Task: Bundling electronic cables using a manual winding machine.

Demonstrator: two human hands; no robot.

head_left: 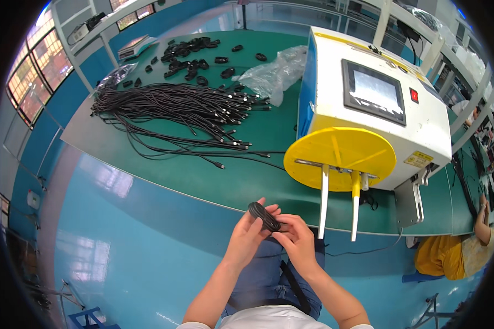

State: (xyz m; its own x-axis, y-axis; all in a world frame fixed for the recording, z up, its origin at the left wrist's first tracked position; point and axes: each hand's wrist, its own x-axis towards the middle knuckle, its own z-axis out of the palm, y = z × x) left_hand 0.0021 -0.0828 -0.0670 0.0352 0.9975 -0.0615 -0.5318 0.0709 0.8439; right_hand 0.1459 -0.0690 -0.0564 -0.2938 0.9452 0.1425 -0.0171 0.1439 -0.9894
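Note:
A coiled black cable (264,216) is held between my two hands, just in front of the table's near edge. My left hand (248,234) grips its left side, with the fingers curled behind the coil. On the other side, my right hand (295,237) pinches the coil's lower right end with thumb and fingers. Beyond them stands a white winding machine (433,118) with a round yellow disc (335,151). Two prongs (324,197) stick out from the disc toward me, to the right of my hands.
A large bundle of loose black cables (164,104) lies on the green table (203,183). Behind it are several wound cable coils (189,49) and a clear plastic bag (280,68). Scissors (372,203) lie beneath the machine's front. Another person (455,255) sits at the far right.

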